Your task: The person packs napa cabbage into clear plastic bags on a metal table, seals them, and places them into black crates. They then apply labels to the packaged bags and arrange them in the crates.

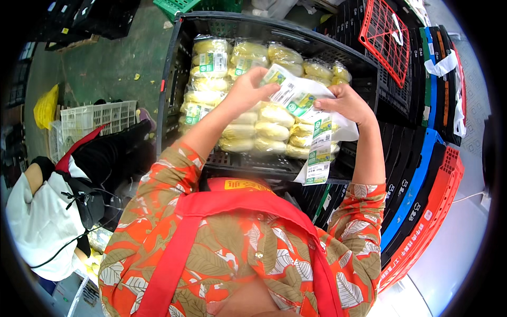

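Observation:
A strip of printed adhesive labels (300, 104) stretches between my hands, its loose end hanging over the crate's near edge. My left hand (250, 88) pinches the strip's upper left part between thumb and fingers. Farther right, my right hand (344, 102) grips the strip and its white backing. Beneath both hands, a black plastic crate (273, 23) holds rows of pale yellow leafy vegetable heads in clear plastic bags (271, 130). Green-and-white labels are stuck on some bags, among them a label (213, 62) on the upper left one.
Stacked folded crates (412, 198) stand at the right, with a red crate lattice (386, 39) above. A white basket (103, 117) sits on the floor at left, near a yellow bag (46, 107). Another person in a white top (43, 226) is close by on the left.

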Demonstrator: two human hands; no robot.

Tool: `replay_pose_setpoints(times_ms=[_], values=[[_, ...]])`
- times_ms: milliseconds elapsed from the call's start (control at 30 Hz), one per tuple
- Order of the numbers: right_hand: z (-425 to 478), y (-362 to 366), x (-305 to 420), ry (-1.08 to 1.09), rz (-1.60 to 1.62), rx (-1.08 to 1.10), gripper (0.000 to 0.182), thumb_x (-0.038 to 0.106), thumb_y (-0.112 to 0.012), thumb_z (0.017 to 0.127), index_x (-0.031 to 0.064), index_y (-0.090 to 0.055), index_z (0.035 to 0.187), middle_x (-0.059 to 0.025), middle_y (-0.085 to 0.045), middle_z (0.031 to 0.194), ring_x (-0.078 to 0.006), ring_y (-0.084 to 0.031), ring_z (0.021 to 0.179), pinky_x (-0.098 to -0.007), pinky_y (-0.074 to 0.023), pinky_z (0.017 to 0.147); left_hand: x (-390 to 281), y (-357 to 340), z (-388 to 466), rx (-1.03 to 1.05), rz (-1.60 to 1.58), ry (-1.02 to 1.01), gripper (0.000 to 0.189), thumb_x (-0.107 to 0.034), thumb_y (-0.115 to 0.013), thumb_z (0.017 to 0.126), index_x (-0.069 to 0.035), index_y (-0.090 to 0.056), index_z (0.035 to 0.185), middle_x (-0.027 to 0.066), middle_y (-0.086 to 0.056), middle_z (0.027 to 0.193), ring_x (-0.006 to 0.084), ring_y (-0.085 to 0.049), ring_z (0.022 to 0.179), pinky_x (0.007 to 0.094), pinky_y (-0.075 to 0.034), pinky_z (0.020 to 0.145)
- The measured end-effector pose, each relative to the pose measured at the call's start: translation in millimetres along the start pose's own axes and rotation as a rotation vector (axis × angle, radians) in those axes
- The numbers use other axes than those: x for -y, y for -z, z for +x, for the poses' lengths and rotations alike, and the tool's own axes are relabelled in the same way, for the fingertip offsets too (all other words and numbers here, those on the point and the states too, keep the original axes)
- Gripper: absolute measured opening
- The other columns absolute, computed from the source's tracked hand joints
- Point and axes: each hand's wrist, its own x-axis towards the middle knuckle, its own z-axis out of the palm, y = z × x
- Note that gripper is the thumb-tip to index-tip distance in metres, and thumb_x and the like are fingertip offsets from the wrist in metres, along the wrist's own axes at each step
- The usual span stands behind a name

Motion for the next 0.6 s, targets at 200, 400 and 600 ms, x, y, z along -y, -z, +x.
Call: replay_pose_setpoints(times_ms=[200, 400, 600], values=[[14.4, -54.9, 48.2, 0.475, -0.088, -0.375, 0.049, 0.024, -0.075, 0.077, 0.0021, -0.063, 0.119, -0.0158, -0.068, 0.102, -0.0241, -0.063, 0.094, -0.0367, -0.0496, 0.083, -5.5, -2.7, -18.3, -0.023, -0.012, 0.0, 0.025, -0.017, -0.068, 0.089, -0.003, -0.064, 0.109, 0.0, -0.068, 0.091, 0.0078, -0.062, 0.077, 0.0243, -0.051, 0.067], [32.0, -94.2, 56.2, 0.454, 0.357, -0.26, 0.02, 0.014, -0.067, 0.085, -0.0023, -0.065, 0.096, -0.0072, -0.068, 0.083, -0.0114, -0.06, 0.075, -0.0271, -0.0488, 0.069, -31.2, 18.1, -39.9, -0.134, 0.195, -0.164, 0.023, -0.017, -0.071, 0.088, -0.003, -0.065, 0.105, -0.0015, -0.066, 0.089, 0.0053, -0.058, 0.077, 0.0218, -0.048, 0.068], [17.0, -97.8, 72.5, 0.396, 0.223, -0.24, 0.025, 0.021, -0.069, 0.086, -0.0024, -0.066, 0.093, -0.0029, -0.064, 0.078, -0.0101, -0.055, 0.07, -0.027, -0.0468, 0.065, -61.6, 26.8, -60.7, -0.114, 0.197, -0.217, 0.016, -0.011, -0.072, 0.086, -0.002, -0.066, 0.098, -0.0012, -0.065, 0.084, 0.0042, -0.056, 0.076, 0.0197, -0.044, 0.068]])
